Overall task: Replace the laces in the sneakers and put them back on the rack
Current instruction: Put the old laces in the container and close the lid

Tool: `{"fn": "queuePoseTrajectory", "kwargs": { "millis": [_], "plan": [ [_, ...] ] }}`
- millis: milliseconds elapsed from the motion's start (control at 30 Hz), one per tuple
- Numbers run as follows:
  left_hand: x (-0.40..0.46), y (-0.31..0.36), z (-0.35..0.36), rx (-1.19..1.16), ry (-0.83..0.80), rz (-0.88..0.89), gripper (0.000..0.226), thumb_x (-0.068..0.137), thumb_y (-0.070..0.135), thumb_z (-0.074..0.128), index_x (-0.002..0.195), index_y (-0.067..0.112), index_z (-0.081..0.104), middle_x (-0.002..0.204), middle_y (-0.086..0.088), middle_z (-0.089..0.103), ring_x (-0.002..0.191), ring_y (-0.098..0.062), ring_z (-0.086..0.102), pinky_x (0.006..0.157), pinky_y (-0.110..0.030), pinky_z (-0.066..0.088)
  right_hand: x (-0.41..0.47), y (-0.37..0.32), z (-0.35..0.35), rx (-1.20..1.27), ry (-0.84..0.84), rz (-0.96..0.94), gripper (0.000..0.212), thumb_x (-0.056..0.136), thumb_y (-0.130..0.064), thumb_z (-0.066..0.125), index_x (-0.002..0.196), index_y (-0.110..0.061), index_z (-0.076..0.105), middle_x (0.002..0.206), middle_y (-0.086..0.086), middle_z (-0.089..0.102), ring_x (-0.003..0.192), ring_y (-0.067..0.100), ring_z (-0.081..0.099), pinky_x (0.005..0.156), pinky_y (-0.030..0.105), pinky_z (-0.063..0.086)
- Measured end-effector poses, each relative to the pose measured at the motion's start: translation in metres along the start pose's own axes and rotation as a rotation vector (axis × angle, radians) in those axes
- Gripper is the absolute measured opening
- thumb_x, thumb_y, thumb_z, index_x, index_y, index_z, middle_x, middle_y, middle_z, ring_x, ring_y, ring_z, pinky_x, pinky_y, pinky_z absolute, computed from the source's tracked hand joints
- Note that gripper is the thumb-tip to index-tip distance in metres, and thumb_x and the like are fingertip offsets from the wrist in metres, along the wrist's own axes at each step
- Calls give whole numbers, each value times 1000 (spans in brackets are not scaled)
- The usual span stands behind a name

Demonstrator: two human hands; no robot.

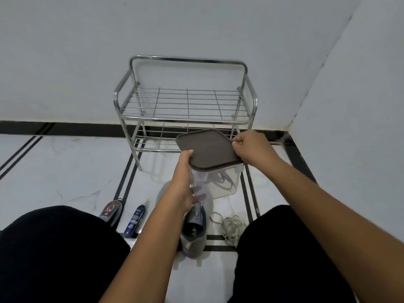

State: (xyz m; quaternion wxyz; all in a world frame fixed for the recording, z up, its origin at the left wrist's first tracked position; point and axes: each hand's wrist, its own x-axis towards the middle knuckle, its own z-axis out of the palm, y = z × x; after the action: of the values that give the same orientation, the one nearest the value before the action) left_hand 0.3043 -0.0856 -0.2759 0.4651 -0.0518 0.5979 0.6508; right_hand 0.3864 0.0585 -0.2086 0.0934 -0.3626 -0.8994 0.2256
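Gripping a clear container (220,182) from its side, the left hand (185,184) holds it while the right hand (251,147) pinches the brown lid (207,149) corner. Below lies a grey sneaker (194,232), laces (231,226) beside; beyond stands the rack (185,103).

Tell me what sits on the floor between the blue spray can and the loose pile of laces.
In the head view, a grey sneaker lies between the blue spray can and the loose laces.

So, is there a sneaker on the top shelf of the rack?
No, the rack shelf is bare wire; the one sneaker in view lies on the floor.
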Motion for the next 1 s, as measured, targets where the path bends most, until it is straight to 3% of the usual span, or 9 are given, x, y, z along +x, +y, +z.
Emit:
{"fn": "queuePoseTrajectory", "kwargs": {
  "millis": [167, 300, 367, 467, 533, 633, 767, 833, 1000],
  "plan": [
    [-14, 2, -31, 45, -59, -19, 52, 77, 71, 54, 106, 29, 66, 111, -4, 70, 105, -29, 62, 80, -46, 50, -14, -22, 34, -40, 41, 105, 21, 87, -5, 47, 86, -3, 68, 79, 11, 63, 74, 28, 56, 57, 25, 37],
    [-19, -13, -40, 7, -89, -52, 32, 80, 52, 61, 97, 24, 66, 101, -3, 72, 101, -27, 64, 85, -46, 48, -35, -16, 52, 65, 132, 163, 25, 91, -13, 47, 78, -2, 65, 73, 14, 62, 67, 27, 52, 48, 24, 32],
    [-21, -20, -38, -30, -47, -78, 29, 83, 47, 59, 94, 21, 64, 96, -5, 71, 91, -26, 65, 76, -39, 49, -46, -8, 59, 157, 131, 158, 28, 91, -16, 47, 80, 2, 67, 79, 20, 67, 67, 31, 57, 55, 31, 42],
    [-21, -26, -37, -102, -44, -141, 36, 87, 49, 56, 99, 17, 66, 97, -8, 72, 86, -28, 67, 66, -36, 48, -56, 8, 72, 397, 50, 196, 27, 91, -22, 53, 91, -2, 71, 93, 15, 71, 88, 31, 64, 81, 43, 53],
    [-19, -31, -39, -144, -46, -143, 40, 89, 50, 54, 104, 15, 67, 98, -10, 73, 88, -29, 68, 67, -37, 50, -57, 13, 77, 565, -6, 239, 24, 90, -26, 59, 105, -13, 73, 101, 4, 72, 97, 23, 66, 91, 45, 53],
    [-13, -33, -42, -180, -43, -96, 45, 86, 47, 57, 116, 15, 66, 105, -9, 73, 98, -31, 68, 81, -43, 54, -54, 15, 78, 771, -65, 261, 26, 88, -28, 65, 111, -16, 69, 103, 0, 71, 101, 20, 66, 89, 38, 54],
    [-12, -32, -45, -239, -82, 61, 38, 89, 40, 55, 117, 16, 63, 106, -7, 73, 99, -30, 67, 80, -42, 53, -64, 19, 72, 1070, -511, 473, 53, 75, -63, 67, 113, -25, 67, 112, 5, 70, 107, 28, 65, 86, 40, 51],
    [-9, -33, -47, -249, -81, 135, 49, 84, 41, 59, 127, 17, 58, 116, -7, 70, 106, -31, 66, 78, -42, 54, -65, 22, 75, 1155, -666, 471, 64, 71, -70, 65, 117, -26, 66, 111, 9, 70, 103, 31, 68, 87, 44, 52],
    [-7, -31, -51, -208, -22, 203, 60, 75, 49, 62, 129, 22, 56, 120, -6, 68, 111, -30, 63, 71, -38, 53, -64, 13, 95, 1215, -511, 378, 52, 70, -51, 75, 114, -27, 63, 124, 10, 59, 104, 34, 64, 93, 41, 54]
  ]
}}
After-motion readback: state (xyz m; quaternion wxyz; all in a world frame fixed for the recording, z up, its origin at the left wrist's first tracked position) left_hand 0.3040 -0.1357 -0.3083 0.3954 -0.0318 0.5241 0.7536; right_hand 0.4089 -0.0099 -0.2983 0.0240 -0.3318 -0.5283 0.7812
